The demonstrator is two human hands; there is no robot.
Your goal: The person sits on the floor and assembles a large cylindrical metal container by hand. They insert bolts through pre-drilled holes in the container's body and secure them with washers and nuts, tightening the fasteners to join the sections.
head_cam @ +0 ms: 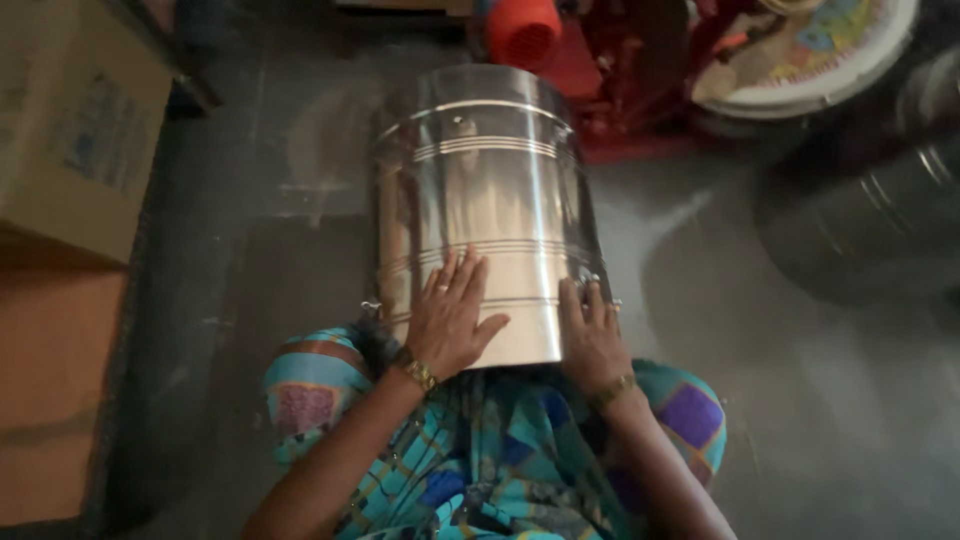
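A large shiny steel drum (490, 180) with ribbed bands lies on its side on the grey floor, its near end resting at my lap. My left hand (450, 315) lies flat on the drum's near wall, fingers spread. My right hand (590, 335) presses against the drum's right side near a small handle, fingers together along the curve. Both wrists wear gold bangles. My lap is covered by a patterned teal and purple cloth (500, 450).
A cardboard box (75, 130) stands at the left. A second steel vessel (870, 220) lies at the right. Red objects (600, 60) and an orange plastic piece (525, 30) sit behind the drum, with a round printed lid (820, 55) at top right.
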